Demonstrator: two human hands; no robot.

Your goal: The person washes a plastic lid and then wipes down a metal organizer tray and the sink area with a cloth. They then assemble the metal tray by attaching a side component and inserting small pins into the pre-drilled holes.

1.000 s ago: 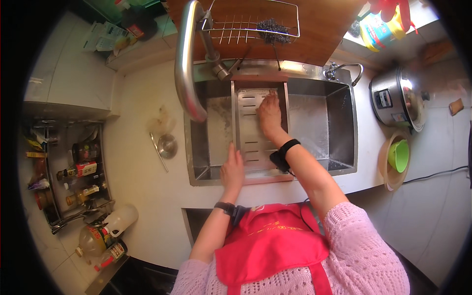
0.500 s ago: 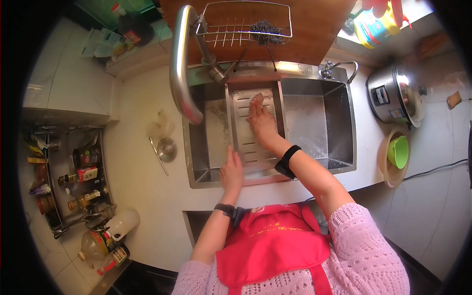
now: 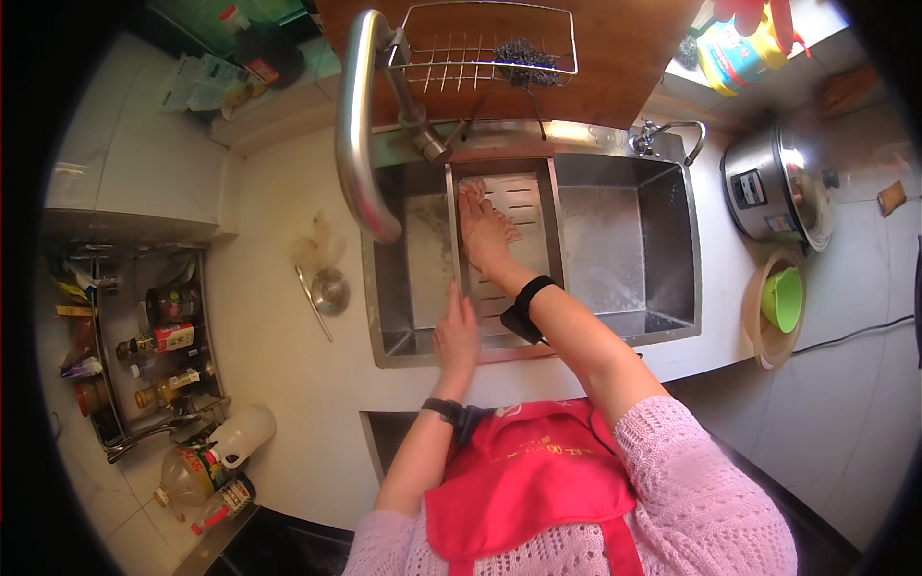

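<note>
Right hand (image 3: pixel 483 230): it is laid palm-down in the slotted tray, its fingers stretched and nearly together; something pinkish is seen beside them, but whether a thin cloth is pressed there or only a reflection is shown cannot be told.
Left hand (image 3: pixel 455 338): it is placed at the near part of the tray's left edge, fingers extended; whether the edge is clamped by them cannot be told.
Slotted tray (image 3: pixel 533 254): it is found directly under the right fingers, bridged from back to front over the sink (image 3: pixel 670 226).
Tray slip: the tray could be shifted sideways or tipped, if it is pushed harder by the right fingers than it is steadied by the left ones.
Side wall: the skin could be scratched, if the right fingers are rubbed quickly along the metal wall at their left.
Faucet (image 3: pixel 357 144): it could be knocked, if the right fingers are lifted carelessly leftward.
Wire rack (image 3: pixel 442 63): beyond the right fingers; a dark scrubber (image 3: pixel 525 62) is held in it.
Beige basin (image 3: pixel 759 326): far right of the fingers; a green bowl (image 3: pixel 783 298) is nested inside.
Rice cooker (image 3: pixel 759 192): also far right; its contents cannot be told.
</note>
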